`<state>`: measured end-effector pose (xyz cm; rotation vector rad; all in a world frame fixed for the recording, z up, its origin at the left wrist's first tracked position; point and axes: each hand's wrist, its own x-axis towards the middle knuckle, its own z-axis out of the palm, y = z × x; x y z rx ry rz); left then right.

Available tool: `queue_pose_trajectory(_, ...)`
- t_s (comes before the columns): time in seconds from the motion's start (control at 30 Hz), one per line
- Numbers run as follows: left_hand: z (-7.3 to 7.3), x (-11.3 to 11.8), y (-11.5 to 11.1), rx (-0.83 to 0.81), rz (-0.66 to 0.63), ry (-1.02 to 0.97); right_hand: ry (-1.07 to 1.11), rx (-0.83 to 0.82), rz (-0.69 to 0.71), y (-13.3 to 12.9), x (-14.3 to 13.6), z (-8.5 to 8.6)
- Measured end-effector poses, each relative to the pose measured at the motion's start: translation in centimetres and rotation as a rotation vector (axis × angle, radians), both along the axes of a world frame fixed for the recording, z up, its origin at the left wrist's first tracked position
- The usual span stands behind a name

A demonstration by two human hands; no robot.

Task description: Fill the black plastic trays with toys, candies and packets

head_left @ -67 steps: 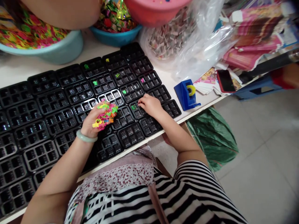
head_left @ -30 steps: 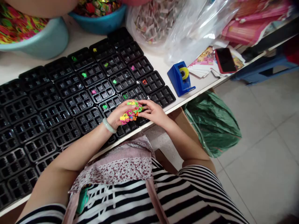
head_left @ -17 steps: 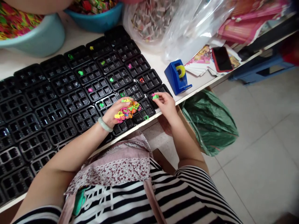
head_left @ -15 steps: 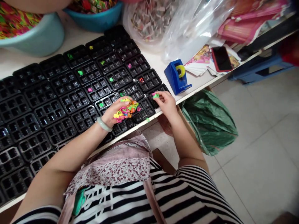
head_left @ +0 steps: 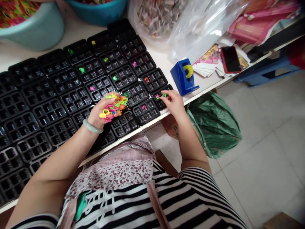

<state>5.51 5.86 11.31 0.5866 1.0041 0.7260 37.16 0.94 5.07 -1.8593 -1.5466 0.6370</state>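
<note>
My left hand (head_left: 98, 111), a pale bangle on its wrist, is closed around a heap of small bright plastic toy rings (head_left: 116, 106) in yellow, pink, orange and green. It is over the black trays. At the right end of the rows, my right hand (head_left: 173, 102) pinches a green toy ring (head_left: 164, 95) over the corner tray (head_left: 164, 103). A pink toy piece (head_left: 157, 96) shows just left of those fingertips, in that tray. Single pieces lie in cells of nearby trays, such as a pink one (head_left: 144, 107) and a red one (head_left: 146, 79).
A blue tape dispenser (head_left: 182, 78) stands right of the trays, with a phone (head_left: 230, 59) on printed cards beyond. Basins (head_left: 35, 30) of colourful pieces and a clear bag (head_left: 159, 19) line the back. A green bag (head_left: 214, 124) hangs below the table edge.
My left hand has moved left with its handful, uncovering more of the front trays. My right hand has stayed at the corner tray; the pink piece is now apart from its fingertips. The view has shifted slightly.
</note>
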Motion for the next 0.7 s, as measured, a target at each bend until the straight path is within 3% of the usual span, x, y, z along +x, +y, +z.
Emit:
queue_pose_trajectory(0.07, -0.1, -0.6, 0.1, -0.006, 0.021, -0.009, 0.080, -0.019, 0.063, -0.6, -1.3, 0.8)
queue_pose_trajectory(0.2, -0.2, -1.5, -0.3, -0.012, 0.054, 0.005, 0.130, -0.036, 0.360, -1.5, -4.9, 2.3)
queue_pose_trajectory(0.33, -0.4, -2.0, -0.9, 0.000, 0.062, 0.038, 0.041, -0.061, 0.539, -1.5, -7.4, 1.9)
queue_pose_trajectory(0.53, -0.8, -2.8, -1.2, 0.008, 0.027, -0.004, -0.040, -0.049, 0.561, -1.3, -7.8, 1.0)
queue_pose_trajectory(0.7, -0.9, -3.3, -1.2, 0.005, 0.047, -0.062, -0.086, 0.024, 0.392, -1.1, -6.0, 1.1)
